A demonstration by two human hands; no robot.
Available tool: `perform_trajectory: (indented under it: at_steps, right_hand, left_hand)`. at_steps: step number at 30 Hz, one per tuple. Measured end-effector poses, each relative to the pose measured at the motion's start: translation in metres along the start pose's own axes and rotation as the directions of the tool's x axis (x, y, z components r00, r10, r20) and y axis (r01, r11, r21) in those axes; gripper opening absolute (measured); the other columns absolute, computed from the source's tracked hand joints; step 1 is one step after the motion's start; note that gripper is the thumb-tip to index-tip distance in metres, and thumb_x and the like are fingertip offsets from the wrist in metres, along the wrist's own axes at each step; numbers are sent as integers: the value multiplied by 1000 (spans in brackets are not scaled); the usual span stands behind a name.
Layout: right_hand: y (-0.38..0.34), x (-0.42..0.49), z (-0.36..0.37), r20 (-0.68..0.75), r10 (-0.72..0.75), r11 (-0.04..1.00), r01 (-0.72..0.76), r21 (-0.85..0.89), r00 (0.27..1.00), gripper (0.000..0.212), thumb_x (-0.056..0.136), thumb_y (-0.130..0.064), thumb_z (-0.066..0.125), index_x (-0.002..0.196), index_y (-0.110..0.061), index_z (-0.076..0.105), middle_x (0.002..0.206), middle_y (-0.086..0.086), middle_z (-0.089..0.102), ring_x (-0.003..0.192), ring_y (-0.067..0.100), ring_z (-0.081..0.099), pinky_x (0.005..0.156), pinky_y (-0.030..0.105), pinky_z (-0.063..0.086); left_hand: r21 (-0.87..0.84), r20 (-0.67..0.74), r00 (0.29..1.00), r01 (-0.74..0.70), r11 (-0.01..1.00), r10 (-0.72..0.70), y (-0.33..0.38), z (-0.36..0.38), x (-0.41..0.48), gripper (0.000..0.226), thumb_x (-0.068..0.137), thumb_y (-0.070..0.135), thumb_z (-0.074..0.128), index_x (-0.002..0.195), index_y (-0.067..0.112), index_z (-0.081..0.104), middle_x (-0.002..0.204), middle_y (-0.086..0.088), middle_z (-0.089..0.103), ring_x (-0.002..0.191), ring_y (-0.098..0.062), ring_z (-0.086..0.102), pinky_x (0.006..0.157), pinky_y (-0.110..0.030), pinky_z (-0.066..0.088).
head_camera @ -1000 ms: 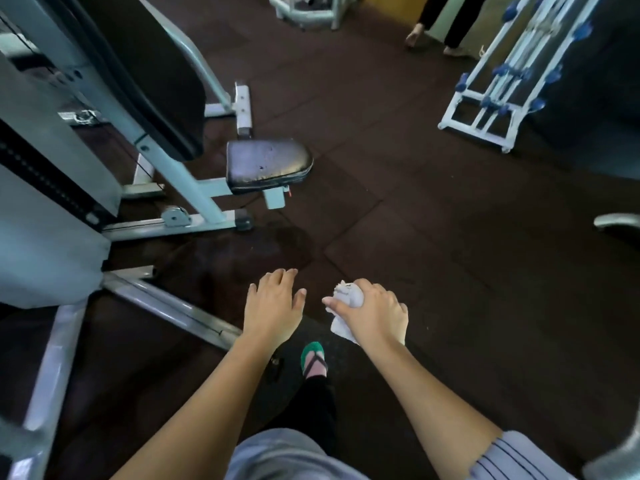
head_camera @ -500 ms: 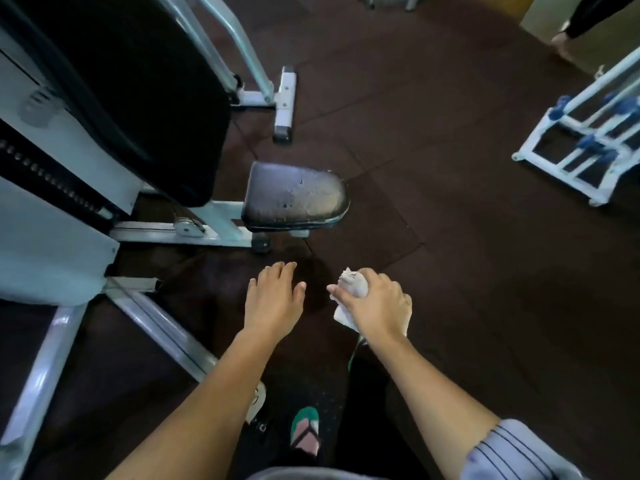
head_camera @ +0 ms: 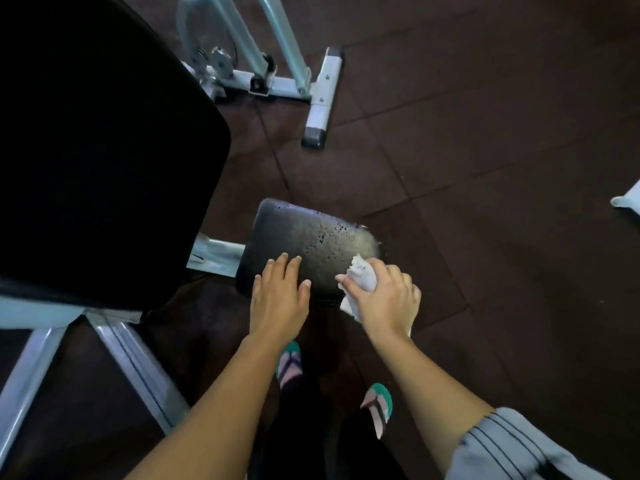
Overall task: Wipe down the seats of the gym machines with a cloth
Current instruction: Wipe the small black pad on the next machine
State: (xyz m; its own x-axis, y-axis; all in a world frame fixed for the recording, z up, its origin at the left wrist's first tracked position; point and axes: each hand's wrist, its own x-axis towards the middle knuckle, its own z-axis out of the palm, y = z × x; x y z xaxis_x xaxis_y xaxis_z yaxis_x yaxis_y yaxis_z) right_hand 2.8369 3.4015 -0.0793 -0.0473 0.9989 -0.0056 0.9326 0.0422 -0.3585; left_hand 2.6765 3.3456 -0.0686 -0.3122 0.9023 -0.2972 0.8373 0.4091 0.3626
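Note:
A worn black seat pad [head_camera: 308, 237] of a pale-framed gym machine lies just in front of me, its surface scuffed and cracked. My left hand [head_camera: 278, 296] is flat and open over the pad's near left edge, fingers spread. Bunched in my right hand [head_camera: 384, 297] is a white cloth [head_camera: 362, 277], at the pad's near right corner. Whether the cloth touches the pad I cannot tell.
A large black back pad [head_camera: 104, 150] looms at the left, above the seat. Pale metal frame bars [head_camera: 138, 368] run along the floor at lower left, and a frame foot [head_camera: 320, 98] lies beyond the seat. Dark rubber floor tiles [head_camera: 502, 168] stretch to the right. My sandalled feet [head_camera: 289, 363] stand below.
I have stepped closer to the machine, so the seat now lies under my hands. Both hands have reached forward onto its near edge; the cloth stays in my right hand.

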Motion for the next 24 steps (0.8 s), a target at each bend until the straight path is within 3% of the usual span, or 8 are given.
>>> perform_trajectory:
  at_steps: [8, 12, 17, 24]
  right_hand:
    - [11, 72, 132, -17, 150, 988, -151, -17, 988, 62, 73, -73, 56, 115, -27, 62, 105, 3, 64, 104, 27, 54, 91, 42, 35]
    - [23, 78, 174, -2, 130, 989, -129, -75, 992, 68, 76, -74, 47, 126, -29, 56, 122, 5, 56, 120, 28, 45, 105, 48, 27]
    - [25, 70, 190, 50, 119, 985, -111, -134, 992, 75, 87, -71, 17, 144, -25, 33, 150, 6, 32, 141, 32, 18, 112, 58, 12]
    - [10, 123, 208, 67, 130, 977, -116, -181, 989, 59, 96, -50, 16, 149, -25, 25, 156, 6, 24, 144, 33, 13, 112, 59, 8]
  left_hand:
    - [106, 56, 996, -73, 992, 67, -62, 65, 127, 57, 99, 36, 35, 151, 17, 19, 159, -9, 14, 147, -29, 7, 118, -48, 13]
    - [166, 96, 985, -159, 973, 145, -82, 95, 161, 61, 100, 39, 33, 152, 17, 12, 161, -9, 4, 147, -29, -2, 118, -49, 8]
    - [218, 82, 971, -237, 947, 224, -100, 120, 201, 64, 99, 47, 28, 153, 19, 7, 161, -7, -2, 147, -28, -7, 118, -51, 0]
    - [252, 46, 959, -283, 925, 280, -116, 130, 214, 67, 95, 56, 15, 153, 25, 2, 160, 0, -9, 146, -21, -15, 117, -45, -11]
